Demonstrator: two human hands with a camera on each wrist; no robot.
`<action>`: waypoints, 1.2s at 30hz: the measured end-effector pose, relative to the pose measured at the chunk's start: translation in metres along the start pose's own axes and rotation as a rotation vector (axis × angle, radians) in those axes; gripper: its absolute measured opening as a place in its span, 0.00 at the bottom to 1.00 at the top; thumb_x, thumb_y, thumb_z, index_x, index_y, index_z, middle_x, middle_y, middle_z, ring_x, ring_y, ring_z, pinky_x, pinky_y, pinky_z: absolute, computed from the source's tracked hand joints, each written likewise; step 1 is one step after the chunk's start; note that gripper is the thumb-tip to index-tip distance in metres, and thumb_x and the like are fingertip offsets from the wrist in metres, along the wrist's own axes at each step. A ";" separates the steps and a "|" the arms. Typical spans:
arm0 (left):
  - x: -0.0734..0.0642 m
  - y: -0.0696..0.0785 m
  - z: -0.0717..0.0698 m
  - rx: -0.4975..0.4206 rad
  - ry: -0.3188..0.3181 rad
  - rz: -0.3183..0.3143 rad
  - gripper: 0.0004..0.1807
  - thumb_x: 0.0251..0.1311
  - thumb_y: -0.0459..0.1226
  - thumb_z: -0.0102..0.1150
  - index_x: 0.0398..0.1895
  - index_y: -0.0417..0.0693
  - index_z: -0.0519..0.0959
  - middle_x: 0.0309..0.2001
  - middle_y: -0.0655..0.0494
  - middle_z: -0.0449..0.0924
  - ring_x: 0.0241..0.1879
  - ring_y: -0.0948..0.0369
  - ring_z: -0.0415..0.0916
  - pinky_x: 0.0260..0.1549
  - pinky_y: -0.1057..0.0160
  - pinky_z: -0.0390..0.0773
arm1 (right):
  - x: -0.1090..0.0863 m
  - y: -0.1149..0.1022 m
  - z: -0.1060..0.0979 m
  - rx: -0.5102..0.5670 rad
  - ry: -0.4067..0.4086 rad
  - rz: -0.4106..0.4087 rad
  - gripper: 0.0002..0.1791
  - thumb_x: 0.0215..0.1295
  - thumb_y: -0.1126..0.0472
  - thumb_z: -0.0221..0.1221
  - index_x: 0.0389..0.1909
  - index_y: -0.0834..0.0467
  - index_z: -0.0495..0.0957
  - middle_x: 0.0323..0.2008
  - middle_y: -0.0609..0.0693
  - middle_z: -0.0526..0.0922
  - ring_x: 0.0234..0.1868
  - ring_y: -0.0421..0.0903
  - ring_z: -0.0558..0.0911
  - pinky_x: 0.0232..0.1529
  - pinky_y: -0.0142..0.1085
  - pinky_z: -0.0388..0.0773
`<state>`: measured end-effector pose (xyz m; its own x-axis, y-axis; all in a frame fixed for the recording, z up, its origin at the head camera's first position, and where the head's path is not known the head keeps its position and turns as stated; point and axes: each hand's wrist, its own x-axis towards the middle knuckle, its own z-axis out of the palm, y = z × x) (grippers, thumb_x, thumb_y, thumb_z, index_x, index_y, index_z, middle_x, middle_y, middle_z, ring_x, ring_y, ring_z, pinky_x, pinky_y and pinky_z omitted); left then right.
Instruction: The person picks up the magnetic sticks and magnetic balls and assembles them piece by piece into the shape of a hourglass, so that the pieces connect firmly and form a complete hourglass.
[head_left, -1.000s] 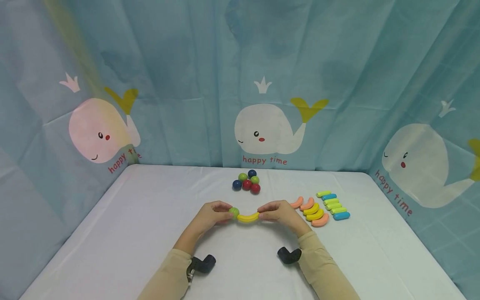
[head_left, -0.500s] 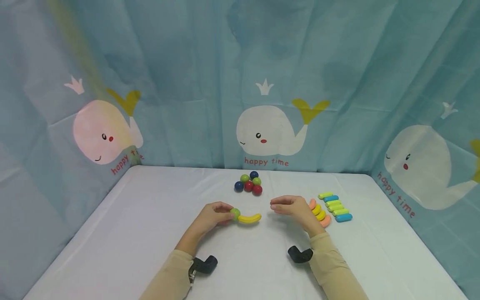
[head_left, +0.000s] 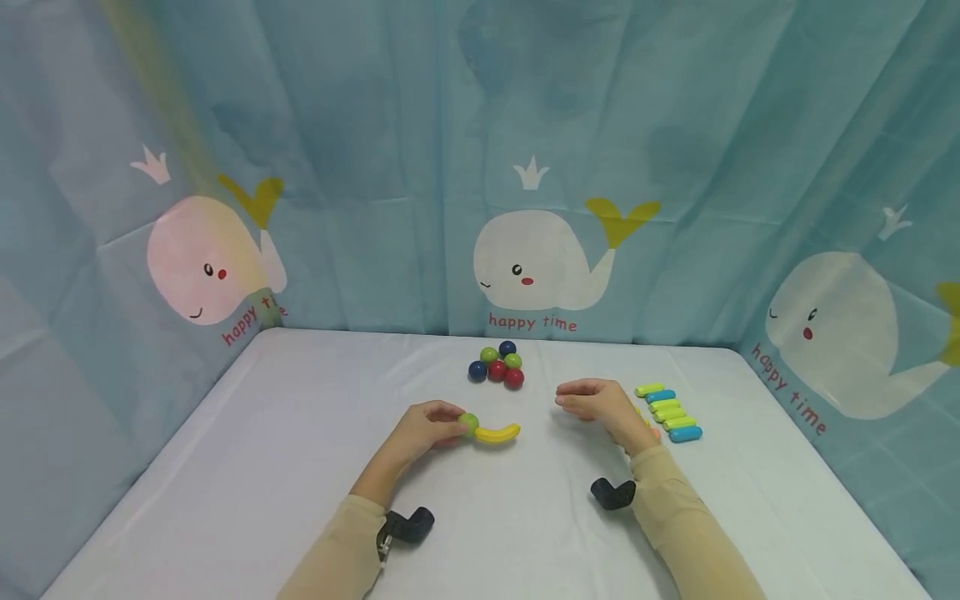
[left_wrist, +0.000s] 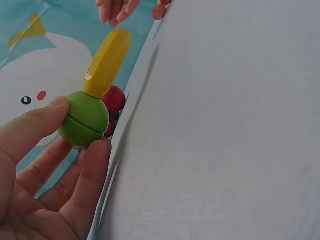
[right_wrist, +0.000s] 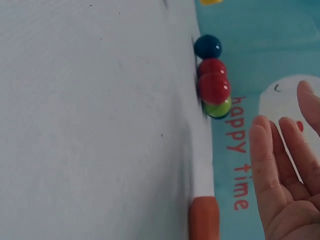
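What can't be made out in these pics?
Head view: most of the curved pieces, behind the right hand and wrist; can't count them.
Head view: part of the green ball, covered by the left hand.
Left wrist view: the red balls, partly behind the green ball.
Right wrist view: an orange piece, cut off by the bottom edge; the right hand, by the right edge.

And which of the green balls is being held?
The green ball pinched by the left hand, touching a yellow banana; the other two green balls lie farther back, among red balls and blue balls.
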<state>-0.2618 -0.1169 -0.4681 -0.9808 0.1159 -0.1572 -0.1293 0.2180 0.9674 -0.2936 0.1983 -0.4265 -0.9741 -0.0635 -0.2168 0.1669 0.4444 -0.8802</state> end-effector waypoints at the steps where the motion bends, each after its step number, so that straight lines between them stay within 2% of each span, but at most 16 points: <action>1: 0.000 0.000 0.000 0.000 0.002 0.003 0.19 0.54 0.37 0.72 0.49 0.42 0.82 0.47 0.48 0.85 0.42 0.61 0.83 0.44 0.59 0.86 | 0.003 0.000 0.001 -0.002 0.001 0.010 0.28 0.53 0.42 0.72 0.53 0.51 0.84 0.48 0.46 0.88 0.48 0.40 0.85 0.53 0.40 0.80; 5: 0.002 -0.002 -0.002 -0.014 0.010 0.010 0.18 0.54 0.36 0.72 0.49 0.41 0.82 0.47 0.48 0.85 0.42 0.60 0.83 0.45 0.59 0.86 | 0.012 -0.005 0.008 -0.010 0.014 0.039 0.31 0.50 0.38 0.72 0.54 0.48 0.83 0.49 0.44 0.88 0.49 0.40 0.85 0.47 0.36 0.78; 9: 0.002 -0.002 -0.003 -0.015 0.018 0.015 0.18 0.54 0.35 0.72 0.48 0.40 0.82 0.47 0.48 0.85 0.41 0.60 0.83 0.44 0.58 0.86 | 0.019 -0.011 0.015 -0.040 0.031 0.047 0.32 0.52 0.37 0.71 0.56 0.48 0.82 0.53 0.46 0.86 0.51 0.44 0.82 0.41 0.36 0.73; 11: 0.003 -0.003 -0.003 -0.018 0.021 0.015 0.18 0.54 0.35 0.72 0.48 0.40 0.82 0.47 0.48 0.85 0.41 0.60 0.83 0.44 0.58 0.86 | 0.023 -0.013 0.020 -0.034 0.044 0.034 0.31 0.53 0.39 0.71 0.56 0.49 0.82 0.53 0.47 0.86 0.52 0.46 0.80 0.44 0.38 0.75; 13: 0.003 -0.003 -0.004 -0.021 0.021 0.014 0.18 0.54 0.35 0.72 0.48 0.40 0.82 0.47 0.48 0.85 0.42 0.61 0.83 0.45 0.58 0.86 | 0.027 -0.016 0.025 -0.018 0.055 0.016 0.30 0.54 0.41 0.71 0.56 0.50 0.82 0.55 0.48 0.85 0.54 0.48 0.79 0.52 0.42 0.78; 16: 0.003 -0.003 -0.004 -0.028 0.021 0.013 0.18 0.54 0.35 0.71 0.49 0.40 0.82 0.47 0.48 0.85 0.42 0.61 0.83 0.45 0.58 0.86 | 0.033 -0.018 0.031 0.011 0.060 -0.024 0.28 0.57 0.46 0.70 0.57 0.54 0.81 0.56 0.51 0.84 0.56 0.50 0.80 0.63 0.47 0.75; 18: 0.003 -0.003 -0.005 -0.027 0.021 0.013 0.18 0.55 0.35 0.71 0.49 0.40 0.82 0.48 0.48 0.85 0.43 0.61 0.83 0.45 0.58 0.86 | 0.037 -0.019 0.035 0.016 0.065 -0.042 0.27 0.58 0.48 0.70 0.57 0.55 0.81 0.56 0.52 0.84 0.57 0.50 0.79 0.65 0.48 0.74; 24: 0.005 -0.005 -0.006 -0.011 0.020 0.014 0.19 0.55 0.37 0.72 0.49 0.41 0.82 0.48 0.48 0.85 0.43 0.61 0.83 0.45 0.60 0.86 | 0.050 -0.016 0.045 0.065 0.067 -0.055 0.27 0.59 0.52 0.70 0.56 0.60 0.81 0.57 0.56 0.83 0.55 0.49 0.82 0.63 0.44 0.78; 28: 0.005 -0.006 -0.007 -0.014 0.019 0.008 0.19 0.55 0.38 0.72 0.49 0.42 0.82 0.49 0.48 0.85 0.44 0.60 0.84 0.45 0.61 0.86 | 0.054 -0.019 0.051 0.086 0.067 -0.015 0.29 0.57 0.52 0.72 0.56 0.61 0.80 0.57 0.57 0.82 0.51 0.48 0.85 0.60 0.42 0.80; 36: 0.005 -0.007 -0.007 -0.023 0.016 0.000 0.19 0.54 0.38 0.72 0.49 0.42 0.82 0.48 0.49 0.85 0.42 0.61 0.84 0.44 0.61 0.86 | 0.062 -0.027 0.062 0.056 0.090 0.059 0.27 0.56 0.52 0.72 0.54 0.60 0.80 0.55 0.59 0.82 0.47 0.48 0.87 0.61 0.43 0.79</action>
<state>-0.2670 -0.1242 -0.4744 -0.9829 0.1005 -0.1545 -0.1327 0.1955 0.9717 -0.3490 0.1270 -0.4426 -0.9716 0.0433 -0.2325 0.2305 0.3941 -0.8897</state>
